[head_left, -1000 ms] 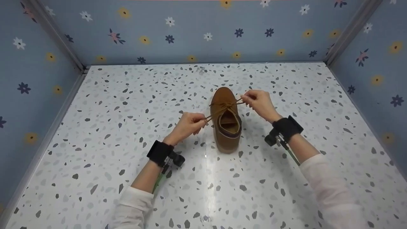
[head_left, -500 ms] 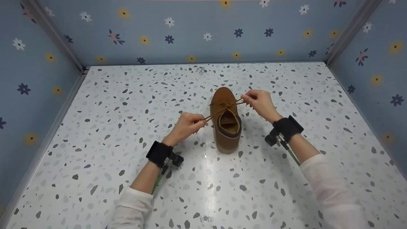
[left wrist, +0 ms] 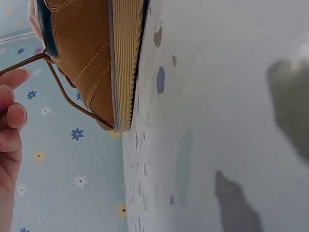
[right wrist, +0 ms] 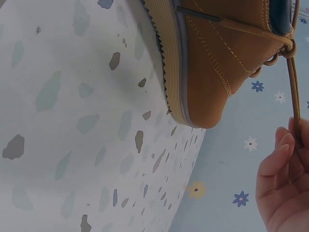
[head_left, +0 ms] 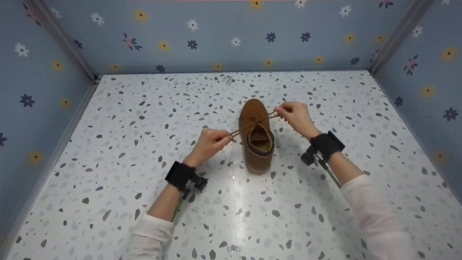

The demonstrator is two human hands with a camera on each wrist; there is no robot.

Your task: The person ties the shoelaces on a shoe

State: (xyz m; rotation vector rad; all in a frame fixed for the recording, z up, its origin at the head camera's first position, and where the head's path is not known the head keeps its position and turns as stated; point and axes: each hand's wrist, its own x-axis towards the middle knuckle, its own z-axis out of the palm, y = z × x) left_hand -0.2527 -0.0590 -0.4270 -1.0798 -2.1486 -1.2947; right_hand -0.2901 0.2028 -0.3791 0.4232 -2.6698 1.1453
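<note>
A brown lace-up shoe [head_left: 253, 107] stands upright on the table, toe pointing away, its opening towards me. Its brown shoelace [left wrist: 67, 99] is knotted over the tongue, with a loop out to each side. My left hand [head_left: 211, 143], left of the shoe, pinches one loop between thumb and fingers. On the other side, my right hand [head_left: 296, 117] pinches the opposite loop [right wrist: 293, 87], held taut from the knot. One loose lace end with a dark tip [right wrist: 198, 13] hangs across the shoe's side in the right wrist view. The palm sides are hidden in the head view.
The white speckled tabletop [head_left: 144, 108] surrounds the shoe. Blue flowered panels [head_left: 216, 32] stand at the back and on both sides. Black straps with small cameras [head_left: 180, 175] sit on both wrists.
My left hand has shifted slightly to the left, drawing its loop a little further from the shoe. The right hand has barely moved, and the shoe stays in place.
</note>
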